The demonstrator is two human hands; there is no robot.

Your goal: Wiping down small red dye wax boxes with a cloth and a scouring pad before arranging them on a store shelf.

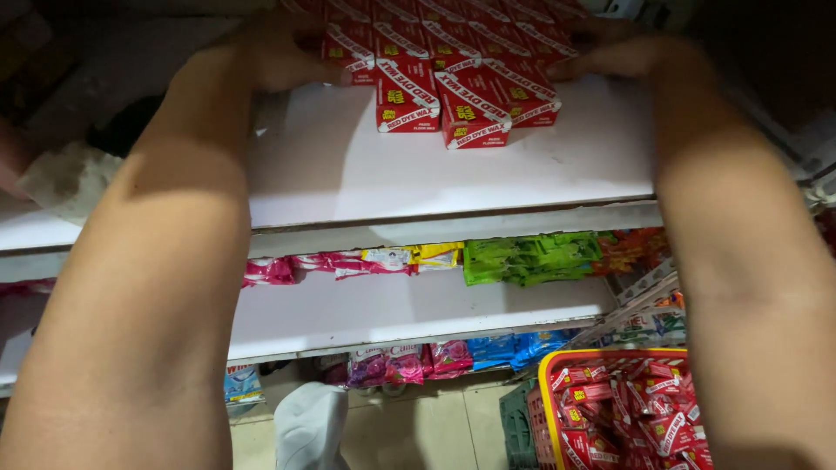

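— Starting big: what takes up the most room?

— Three white shelves. The top shelf [348, 165] runs the full width, and its front half is bare right out to the front edge. The middle shelf [392, 313] also has an open strip along its front. The bottom one shows only as an edge.

— And the red boxes?

— The red boxes [444, 74] sit packed in a block at the back of the top shelf, well apart from its front edge. I can count five along the front row, two of them jutting forward; the rows behind run out of view, so I cannot give a total.

— The hands?

— The left hand [279, 52] lies flat against the left side of the block, fingers pressed together. The right hand [623, 54] does the same on the right side, fingers together and touching the boxes. Both forearms cross the shelf fronts.

— Anything lower down?

— One basket [550, 383], red with a yellow rim, at lower right, full of small red packets, too jumbled to count. Green packets [531, 257], pink ones and yellow ones line the middle shelf.
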